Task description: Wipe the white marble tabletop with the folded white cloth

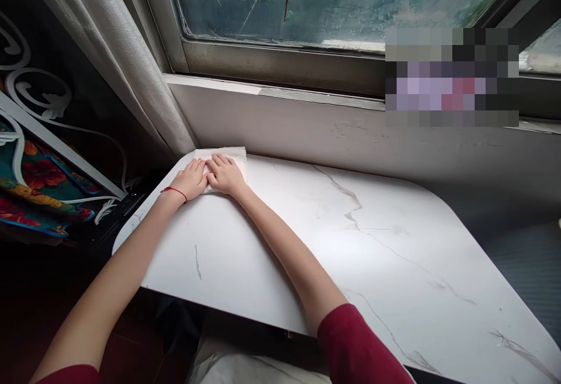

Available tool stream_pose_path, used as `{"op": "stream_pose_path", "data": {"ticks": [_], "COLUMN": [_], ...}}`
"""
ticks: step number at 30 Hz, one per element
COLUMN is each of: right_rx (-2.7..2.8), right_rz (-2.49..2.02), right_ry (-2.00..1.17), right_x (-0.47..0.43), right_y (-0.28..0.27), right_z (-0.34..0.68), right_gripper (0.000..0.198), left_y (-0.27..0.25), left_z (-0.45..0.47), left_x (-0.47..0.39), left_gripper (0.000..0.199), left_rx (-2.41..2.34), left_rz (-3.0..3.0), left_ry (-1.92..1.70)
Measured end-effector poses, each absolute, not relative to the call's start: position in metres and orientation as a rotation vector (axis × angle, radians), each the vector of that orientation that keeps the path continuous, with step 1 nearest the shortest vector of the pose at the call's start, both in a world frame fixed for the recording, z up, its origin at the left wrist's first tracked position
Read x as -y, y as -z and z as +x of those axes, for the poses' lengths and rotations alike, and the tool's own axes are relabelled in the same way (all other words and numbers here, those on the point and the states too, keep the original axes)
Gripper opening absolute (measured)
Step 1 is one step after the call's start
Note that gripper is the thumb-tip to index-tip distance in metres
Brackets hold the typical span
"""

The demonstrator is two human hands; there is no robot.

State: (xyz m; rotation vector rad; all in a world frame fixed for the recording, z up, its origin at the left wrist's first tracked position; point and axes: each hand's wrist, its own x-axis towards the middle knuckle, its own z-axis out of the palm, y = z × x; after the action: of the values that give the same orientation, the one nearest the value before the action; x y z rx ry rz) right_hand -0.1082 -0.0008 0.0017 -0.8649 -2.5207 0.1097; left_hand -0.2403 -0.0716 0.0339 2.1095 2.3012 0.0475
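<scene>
A white cloth lies spread at the far left corner of a white marble-patterned table. My left hand rests flat on the cloth's left part, with a thin red string bracelet around the wrist. Beside it, my right hand presses flat on the middle of the cloth, fingers stretched forward. The two hands touch or nearly touch at the thumbs. Both palms and the cloth beneath them are hidden.
Behind the table stands a low wall under a window with a metal frame. A light curtain hangs at the left corner, near a white scrolled metal frame and a colourful floral fabric. A blurred patch covers the right sill.
</scene>
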Motion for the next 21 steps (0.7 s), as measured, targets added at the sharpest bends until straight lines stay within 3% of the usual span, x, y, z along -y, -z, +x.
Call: {"op": "stream_pose_path", "data": {"ticks": [13,21], "right_rx": [2.501,2.487], "right_rz": [-0.830,-0.900], "right_ry": [-0.239,-0.142], "right_x": [-0.008,0.019], "right_y": [-0.007,-0.006], "right_z": [-0.130,-0.125], "right_gripper": [0.038,0.040], "left_y": [-0.029,-0.028], "left_z": [-0.265,-0.276], "left_x": [0.064,0.073], "left_gripper": [0.065,0.067], "left_rx": [-2.313,-2.219], "left_rz": [1.985,2.080], "left_ry": [-0.139,-0.155]}}
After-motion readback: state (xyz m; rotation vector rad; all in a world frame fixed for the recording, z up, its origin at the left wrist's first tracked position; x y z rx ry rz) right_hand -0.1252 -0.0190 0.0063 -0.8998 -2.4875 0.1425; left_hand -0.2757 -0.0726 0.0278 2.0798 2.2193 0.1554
